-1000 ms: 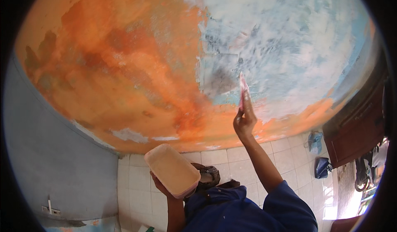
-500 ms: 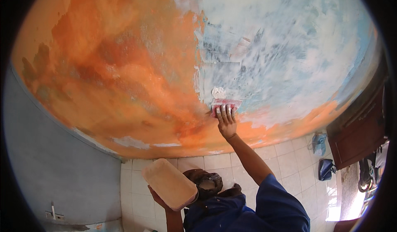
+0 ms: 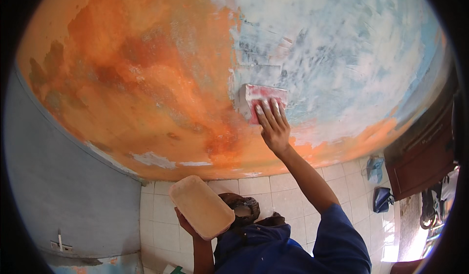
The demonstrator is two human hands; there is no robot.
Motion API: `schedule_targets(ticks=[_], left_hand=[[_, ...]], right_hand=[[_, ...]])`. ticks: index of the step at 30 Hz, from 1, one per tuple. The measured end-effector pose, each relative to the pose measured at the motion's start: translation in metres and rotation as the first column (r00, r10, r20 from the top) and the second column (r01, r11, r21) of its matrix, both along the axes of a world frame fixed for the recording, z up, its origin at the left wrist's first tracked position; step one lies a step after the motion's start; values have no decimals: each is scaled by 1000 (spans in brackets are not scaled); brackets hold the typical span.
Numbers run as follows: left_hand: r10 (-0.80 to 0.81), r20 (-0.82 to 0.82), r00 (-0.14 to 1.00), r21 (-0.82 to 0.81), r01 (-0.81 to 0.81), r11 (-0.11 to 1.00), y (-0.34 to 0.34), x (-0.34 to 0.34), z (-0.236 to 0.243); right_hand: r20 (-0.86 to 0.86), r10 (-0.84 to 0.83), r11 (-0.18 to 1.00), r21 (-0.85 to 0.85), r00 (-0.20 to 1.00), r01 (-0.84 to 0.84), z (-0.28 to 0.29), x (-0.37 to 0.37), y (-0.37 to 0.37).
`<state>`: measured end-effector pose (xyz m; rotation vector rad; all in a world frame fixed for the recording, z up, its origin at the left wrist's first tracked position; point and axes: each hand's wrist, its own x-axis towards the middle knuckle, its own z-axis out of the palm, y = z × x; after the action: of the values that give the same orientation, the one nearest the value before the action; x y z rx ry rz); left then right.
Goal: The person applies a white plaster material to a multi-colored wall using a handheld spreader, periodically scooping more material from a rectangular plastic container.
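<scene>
My right hand (image 3: 276,133) presses a wide, pinkish-red putty spreader (image 3: 265,92) flat against the wall, its fingertips whitened and laid along the blade. White filler smears the spreader, which sits beside the boundary between bare orange paint (image 3: 161,93) and the whitish, filler-covered part of the wall (image 3: 337,64). Low on the left, my left hand (image 3: 184,223) grips the side of a shallow rectangular tray (image 3: 201,206), beige inside. The tray hides most of that hand's fingers.
A grey wall (image 3: 63,166) meets the painted one at the left, with a socket (image 3: 62,247) low on it. Pale floor tiles (image 3: 288,200) run below. Behind the tray is a dark bag-like object (image 3: 248,206). A brown door (image 3: 422,166) and blue bags (image 3: 382,199) are at the right.
My right hand has slid the spreader up the wall, over the lump of white filler that showed above it. The left hand still holds the tray, in almost the same place.
</scene>
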<state>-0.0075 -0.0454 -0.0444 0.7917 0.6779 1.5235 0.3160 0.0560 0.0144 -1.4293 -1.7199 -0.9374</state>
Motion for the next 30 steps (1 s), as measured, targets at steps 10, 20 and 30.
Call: schedule_targets(ticks=[10,20,30], left_hand=[[-67,263,962,-12,72,997,2,-6,10],[56,193,980,-159,-25,987,0,-29,-20],[43,69,997,10,-44,999,-3,-27,-26]], right_hand=[[98,-34,910,-408,995,71,-196,31,-7],[-65,87,996,-18,994,-88,-15,-6,-23],[144,-38,934,-347,989,86,-168,18,8]])
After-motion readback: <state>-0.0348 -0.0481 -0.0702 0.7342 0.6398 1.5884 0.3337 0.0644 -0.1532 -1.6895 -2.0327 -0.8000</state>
